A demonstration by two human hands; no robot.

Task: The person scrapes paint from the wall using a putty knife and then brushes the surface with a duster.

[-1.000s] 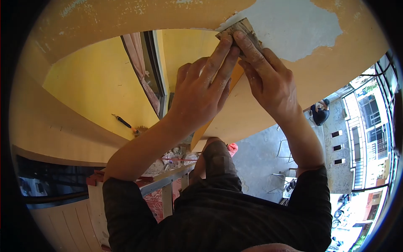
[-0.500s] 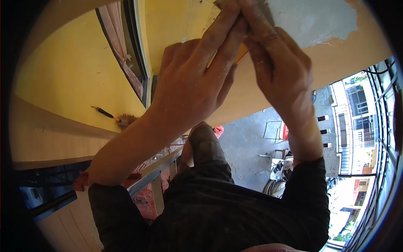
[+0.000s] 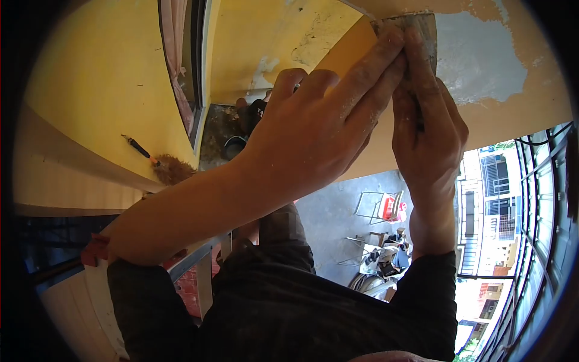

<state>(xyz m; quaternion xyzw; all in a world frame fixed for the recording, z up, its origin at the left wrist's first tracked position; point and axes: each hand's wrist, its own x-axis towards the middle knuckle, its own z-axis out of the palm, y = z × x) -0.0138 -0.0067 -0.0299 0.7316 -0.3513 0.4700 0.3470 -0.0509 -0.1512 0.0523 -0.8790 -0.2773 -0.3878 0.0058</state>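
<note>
Orange-painted wall [image 3: 512,117] fills the upper field, with a grey patch [image 3: 482,60] of bare plaster at 1 o'clock where the paint is gone.

The scraper [image 3: 423,27] lies with its blade against the wall at 12 o'clock, on the left border of the grey patch. The right hand [image 3: 429,130] grasps the scraper from below. Its fingers are closed over the handle, which is hidden, and one finger runs up the back of the blade. The left hand [image 3: 313,130] grips nothing that can be seen. Two dusty fingers [image 3: 369,63] are stretched out and pressed flat on the blade beside the right hand's finger, and the remaining fingers are curled. Both forearms rise from dark sleeves [image 3: 277,301] at 6 o'clock.

Outward from the hands, a yellow wall [image 3: 102,90] stands at 9 o'clock. On its ledge lies a brush [image 3: 166,169] with its bristles toward the viewer. A window frame [image 3: 200,72] with a pink curtain [image 3: 180,66] stands at 11 o'clock. A metal stool [image 3: 369,208] and loose clutter lie on the concrete floor far below at 4 o'clock, and a window grille [image 3: 543,199] is at 3 o'clock.

Technique, as judged from this view: the blade probably works best held at a shallow angle, with the flat fingers spreading even pressure across its width so that no corner gouges the plaster. The paint edge is likely the best place to start each stroke.
</note>
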